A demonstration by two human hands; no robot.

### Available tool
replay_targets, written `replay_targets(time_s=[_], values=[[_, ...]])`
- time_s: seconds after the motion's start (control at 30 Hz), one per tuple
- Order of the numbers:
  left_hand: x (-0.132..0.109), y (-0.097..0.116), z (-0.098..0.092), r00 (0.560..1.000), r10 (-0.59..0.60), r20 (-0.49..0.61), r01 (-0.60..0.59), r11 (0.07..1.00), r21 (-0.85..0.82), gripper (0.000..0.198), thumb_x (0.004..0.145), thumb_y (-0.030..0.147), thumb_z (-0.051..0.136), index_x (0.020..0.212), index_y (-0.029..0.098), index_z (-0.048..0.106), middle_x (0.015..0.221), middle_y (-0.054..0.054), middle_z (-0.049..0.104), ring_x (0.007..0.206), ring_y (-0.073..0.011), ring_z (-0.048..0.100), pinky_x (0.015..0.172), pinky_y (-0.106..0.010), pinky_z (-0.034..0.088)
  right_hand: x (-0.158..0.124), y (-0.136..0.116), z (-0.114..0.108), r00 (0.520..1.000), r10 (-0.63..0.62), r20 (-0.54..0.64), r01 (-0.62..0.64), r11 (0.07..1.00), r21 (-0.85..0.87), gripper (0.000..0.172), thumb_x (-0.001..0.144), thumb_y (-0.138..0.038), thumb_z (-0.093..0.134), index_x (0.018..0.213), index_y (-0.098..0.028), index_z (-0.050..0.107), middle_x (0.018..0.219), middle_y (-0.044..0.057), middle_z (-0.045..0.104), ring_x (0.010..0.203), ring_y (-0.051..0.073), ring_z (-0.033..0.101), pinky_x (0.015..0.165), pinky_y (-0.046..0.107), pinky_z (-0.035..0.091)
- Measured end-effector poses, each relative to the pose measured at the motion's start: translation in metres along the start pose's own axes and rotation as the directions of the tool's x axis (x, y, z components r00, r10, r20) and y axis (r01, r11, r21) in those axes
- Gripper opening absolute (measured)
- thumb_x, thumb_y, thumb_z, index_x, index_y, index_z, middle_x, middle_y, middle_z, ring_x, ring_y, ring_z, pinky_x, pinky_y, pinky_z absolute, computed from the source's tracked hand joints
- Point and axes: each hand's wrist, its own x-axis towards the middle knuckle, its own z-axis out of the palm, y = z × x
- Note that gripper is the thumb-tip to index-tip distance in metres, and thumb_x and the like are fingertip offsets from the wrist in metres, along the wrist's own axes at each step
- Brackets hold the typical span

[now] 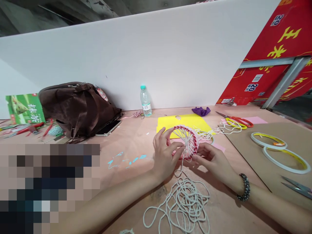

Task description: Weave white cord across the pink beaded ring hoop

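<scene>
Between my hands a round hoop is held up, its rim wrapped in pink and red, with white cord strung across its middle like spokes. My left hand grips the hoop's left side, thumb and forefinger pinched at the cords near the centre. On the right lower rim, my right hand is closed, its fingers partly behind the hoop. A strand runs down from the hoop to a loose heap of white cord on the table in front of me.
Behind the hoop lie yellow paper, a purple cloth and red-yellow scissors. To the right, white rings and grey scissors rest on brown board. A water bottle, brown bag and phone stand or lie left.
</scene>
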Motion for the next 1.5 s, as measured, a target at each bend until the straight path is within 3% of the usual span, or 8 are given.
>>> replay_targets(time_s=[0.27,0.4,0.57,0.83,1.1,1.3,1.37,1.5], values=[[-0.004,0.000,-0.024,0.954,0.292,0.065,-0.217,0.826,-0.521,0.016,0.091,0.023,0.038,0.080,0.024,0.049,0.103,-0.005,0.064,0.117,-0.0226,0.050,0.104,-0.050,0.029,0.009,-0.005,-0.007,0.983,0.112,-0.147,-0.091,0.985,0.144,0.028,0.075,-0.040,0.068,0.087,-0.017,0.057,0.080,0.004,0.065,0.067,0.014,0.062,0.060,0.028,0.050],[-0.010,0.009,-0.020,0.954,-0.005,0.299,0.241,0.609,-0.756,0.016,0.093,0.033,0.034,0.083,0.024,0.042,0.066,0.003,0.051,0.062,-0.0128,0.054,0.072,-0.033,0.048,0.013,-0.003,-0.014,0.965,0.154,-0.211,-0.097,0.961,0.260,0.030,0.074,-0.039,0.070,0.088,-0.016,0.057,0.082,0.005,0.067,0.067,0.014,0.064,0.062,0.028,0.051],[-0.003,0.004,-0.007,0.766,-0.259,0.589,0.591,0.644,-0.486,0.018,0.085,0.037,0.054,0.093,0.021,0.051,0.063,0.006,0.050,0.052,-0.0094,0.049,0.053,-0.022,0.041,0.018,-0.002,-0.024,0.924,0.103,-0.367,0.019,0.949,0.314,0.029,0.071,-0.038,0.073,0.085,-0.017,0.058,0.077,0.001,0.063,0.065,0.012,0.061,0.057,0.024,0.051],[0.000,0.006,-0.025,0.875,0.317,0.367,-0.040,0.801,-0.597,0.025,0.091,0.038,0.044,0.080,0.020,0.057,0.110,-0.009,0.063,0.113,-0.0234,0.051,0.099,-0.043,0.036,0.023,0.008,-0.032,0.897,0.122,-0.425,0.051,0.926,0.375,0.029,0.070,-0.038,0.074,0.083,-0.017,0.059,0.076,0.000,0.061,0.067,0.010,0.058,0.059,0.022,0.049],[-0.004,0.011,-0.012,0.672,-0.274,0.688,0.725,0.434,-0.535,0.023,0.086,0.043,0.051,0.087,0.023,0.039,0.054,0.011,0.035,0.040,-0.0058,0.033,0.040,-0.016,0.032,0.022,0.010,-0.032,0.883,0.063,-0.465,0.140,0.910,0.390,0.028,0.070,-0.038,0.074,0.083,-0.019,0.057,0.072,-0.003,0.059,0.063,0.009,0.057,0.060,0.023,0.048],[0.005,0.005,-0.021,0.751,0.112,0.651,0.250,0.864,-0.436,0.034,0.091,0.036,0.040,0.076,0.017,0.063,0.079,-0.006,0.062,0.078,-0.0163,0.057,0.075,-0.031,0.047,0.021,0.012,-0.034,0.894,0.054,-0.445,0.132,0.917,0.376,0.025,0.072,-0.036,0.073,0.081,-0.019,0.057,0.072,-0.003,0.059,0.063,0.009,0.055,0.060,0.023,0.046],[0.006,0.005,-0.027,0.835,0.317,0.450,-0.060,0.865,-0.498,0.032,0.090,0.038,0.044,0.075,0.018,0.065,0.102,-0.010,0.063,0.104,-0.0233,0.053,0.091,-0.039,0.041,0.020,0.011,-0.033,0.896,0.057,-0.440,0.128,0.917,0.379,0.025,0.072,-0.037,0.073,0.080,-0.019,0.058,0.071,-0.003,0.058,0.062,0.009,0.054,0.059,0.023,0.045],[0.004,0.007,-0.032,0.732,0.516,0.445,-0.129,0.746,-0.653,0.032,0.094,0.036,0.035,0.082,0.020,0.061,0.099,-0.008,0.066,0.107,-0.0217,0.055,0.103,-0.044,0.032,0.021,0.008,-0.030,0.901,0.061,-0.429,0.120,0.916,0.383,0.027,0.071,-0.037,0.074,0.081,-0.018,0.059,0.072,-0.002,0.059,0.059,0.009,0.053,0.057,0.024,0.044]])
